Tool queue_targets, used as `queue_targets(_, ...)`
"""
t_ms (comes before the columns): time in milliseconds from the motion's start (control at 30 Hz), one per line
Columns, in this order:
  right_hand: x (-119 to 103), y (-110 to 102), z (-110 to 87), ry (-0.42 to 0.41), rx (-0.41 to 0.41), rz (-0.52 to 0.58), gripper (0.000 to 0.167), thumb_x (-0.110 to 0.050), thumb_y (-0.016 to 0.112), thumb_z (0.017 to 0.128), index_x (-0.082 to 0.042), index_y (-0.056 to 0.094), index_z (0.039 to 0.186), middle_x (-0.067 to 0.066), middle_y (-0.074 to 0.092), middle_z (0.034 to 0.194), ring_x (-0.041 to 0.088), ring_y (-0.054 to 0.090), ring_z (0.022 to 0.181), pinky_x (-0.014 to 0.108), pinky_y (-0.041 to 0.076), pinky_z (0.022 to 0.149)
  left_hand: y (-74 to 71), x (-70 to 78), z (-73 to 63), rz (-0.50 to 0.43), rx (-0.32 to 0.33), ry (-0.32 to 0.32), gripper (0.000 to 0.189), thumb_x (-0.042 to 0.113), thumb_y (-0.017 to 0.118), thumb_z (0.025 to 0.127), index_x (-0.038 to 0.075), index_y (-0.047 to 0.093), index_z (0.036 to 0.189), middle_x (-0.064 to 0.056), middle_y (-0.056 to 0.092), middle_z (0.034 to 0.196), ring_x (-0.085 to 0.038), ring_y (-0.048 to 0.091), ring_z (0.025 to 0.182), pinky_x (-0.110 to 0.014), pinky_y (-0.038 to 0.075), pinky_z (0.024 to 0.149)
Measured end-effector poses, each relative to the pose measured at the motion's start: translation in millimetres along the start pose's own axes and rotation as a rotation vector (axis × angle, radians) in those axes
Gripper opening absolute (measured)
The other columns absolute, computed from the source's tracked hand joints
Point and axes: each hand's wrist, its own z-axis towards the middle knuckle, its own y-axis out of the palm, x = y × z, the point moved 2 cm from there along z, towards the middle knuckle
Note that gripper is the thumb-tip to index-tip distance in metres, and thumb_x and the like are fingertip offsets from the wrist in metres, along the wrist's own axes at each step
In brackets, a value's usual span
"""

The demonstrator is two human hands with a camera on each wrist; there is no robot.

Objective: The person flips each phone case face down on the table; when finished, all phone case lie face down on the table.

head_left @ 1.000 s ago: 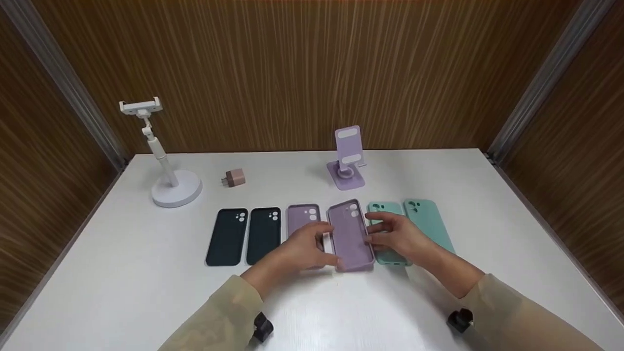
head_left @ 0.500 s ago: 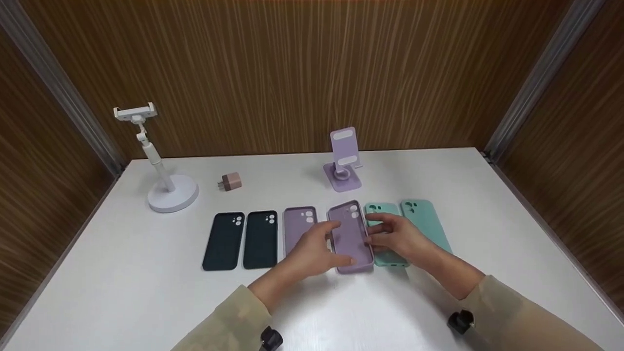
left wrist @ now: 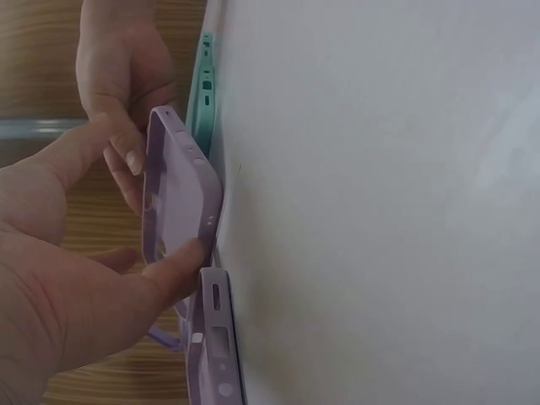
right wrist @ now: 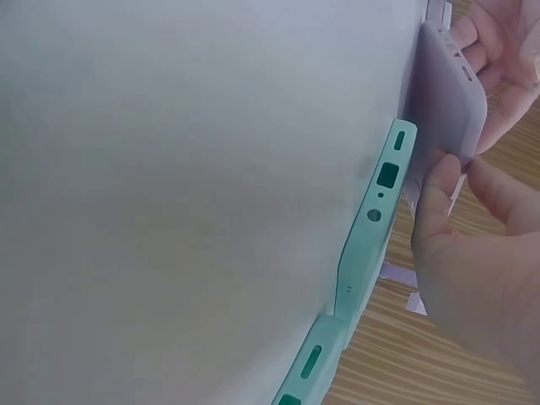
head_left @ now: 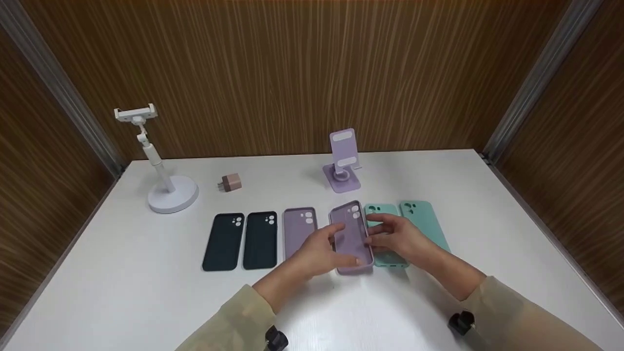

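Observation:
A purple phone case [head_left: 348,239] leans up off the table on its left side, between a second purple phone case [head_left: 296,231] and a mint green one [head_left: 380,210]. My right hand [head_left: 402,239] pinches its right edge; in the right wrist view a fingertip [right wrist: 443,177] presses its back. My left hand [head_left: 317,251] is spread at the case's left side, thumb over its near end. In the left wrist view one fingertip [left wrist: 181,266] meets the case's lower corner, while the thumb [left wrist: 80,152] stands away from it.
Two black phone cases [head_left: 223,242] lie on the left of the row, another mint green case [head_left: 426,222] on the right. Behind stand a white phone holder [head_left: 173,195], a pink charger plug [head_left: 231,182] and a purple phone stand [head_left: 344,151]. Wood-grain panels [head_left: 292,73] enclose the table.
My left hand has shifted right, away from the left purple case and further over the right one. The right hand keeps its grip, and the pinched case tilts a little more.

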Motion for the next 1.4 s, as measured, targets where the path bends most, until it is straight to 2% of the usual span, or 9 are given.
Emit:
queue_targets(200, 0, 1, 1.2, 0.011, -0.028, 0.001, 0.076, -0.016, 0.077, 0.099, -0.005, 0.038, 0.163, 0.018, 0.069, 0.133, 0.03, 0.07, 0.118, 0.04, 0.058, 0.098, 0.2, -1.9, -0.9, -0.048, -0.022, -0.006, 0.097, 0.022, 0.095, 0.082, 0.005, 0.042, 0.162, -0.022, 0.046, 0.16, -0.036, 0.045, 0.147, -0.049, 0.039, 0.119)
queue_targets(400, -1, 3, 4.0, 0.033, -0.047, 0.026, 0.079, -0.022, 0.078, 0.099, -0.012, 0.038, 0.165, 0.017, 0.067, 0.138, 0.029, 0.07, 0.12, 0.042, 0.057, 0.1, -0.6, -3.6, -1.6, -0.032, -0.072, -0.007, 0.106, 0.029, 0.097, 0.08, 0.016, 0.036, 0.166, -0.015, 0.044, 0.163, -0.03, 0.045, 0.146, -0.049, 0.037, 0.12)
queue_targets(533, -1, 6, 5.6, 0.029, -0.076, 0.057, 0.081, -0.023, 0.079, 0.098, -0.012, 0.037, 0.166, 0.019, 0.066, 0.139, 0.03, 0.07, 0.12, 0.042, 0.057, 0.099, -0.6, -4.7, -1.8, -0.02, -0.095, 0.007, 0.11, 0.031, 0.096, 0.08, 0.02, 0.032, 0.168, -0.014, 0.04, 0.166, -0.028, 0.042, 0.148, -0.049, 0.034, 0.122)
queue_targets(667, -2, 8, 6.8, 0.001, -0.132, 0.094, 0.082, -0.022, 0.077, 0.1, -0.009, 0.032, 0.167, 0.024, 0.064, 0.141, 0.033, 0.07, 0.121, 0.043, 0.058, 0.098, 0.3, -5.5, -1.7, -0.04, -0.106, 0.029, 0.108, 0.027, 0.095, 0.082, 0.02, 0.031, 0.169, -0.012, 0.037, 0.169, -0.028, 0.039, 0.15, -0.049, 0.031, 0.123)
queue_targets(967, -8, 14, 8.4, -0.015, -0.17, 0.114, 0.081, -0.02, 0.076, 0.101, -0.009, 0.031, 0.167, 0.025, 0.064, 0.142, 0.036, 0.068, 0.124, 0.045, 0.058, 0.097, 1.7, -7.4, 0.5, -0.096, -0.102, 0.106, 0.106, 0.021, 0.094, 0.083, 0.023, 0.032, 0.169, -0.011, 0.047, 0.161, -0.026, 0.05, 0.141, -0.048, 0.037, 0.119)
queue_targets(1067, -10, 15, 9.2, -0.02, -0.165, 0.095, 0.082, -0.022, 0.076, 0.1, -0.01, 0.031, 0.167, 0.024, 0.065, 0.141, 0.036, 0.068, 0.124, 0.045, 0.059, 0.096, 1.6, -6.9, 0.7, -0.106, -0.101, 0.125, 0.102, 0.019, 0.092, 0.085, 0.024, 0.034, 0.168, -0.01, 0.045, 0.162, -0.028, 0.048, 0.143, -0.049, 0.036, 0.12)
queue_targets(1267, -12, 19, 9.7, -0.029, -0.179, 0.106, 0.082, -0.021, 0.076, 0.101, -0.009, 0.03, 0.168, 0.026, 0.065, 0.14, 0.039, 0.067, 0.123, 0.043, 0.06, 0.094, 0.9, -6.2, 0.7, -0.123, -0.091, 0.125, 0.098, 0.018, 0.09, 0.088, 0.026, 0.034, 0.168, -0.01, 0.042, 0.166, -0.029, 0.043, 0.148, -0.05, 0.035, 0.122)
queue_targets(1400, -12, 20, 9.8, -0.029, -0.179, 0.104, 0.081, -0.022, 0.075, 0.102, -0.01, 0.03, 0.168, 0.026, 0.066, 0.137, 0.04, 0.069, 0.12, 0.042, 0.06, 0.094, -0.3, -6.2, 1.1, -0.121, -0.085, 0.124, 0.096, 0.018, 0.089, 0.089, 0.028, 0.035, 0.167, -0.011, 0.046, 0.163, -0.028, 0.045, 0.147, -0.05, 0.034, 0.122)
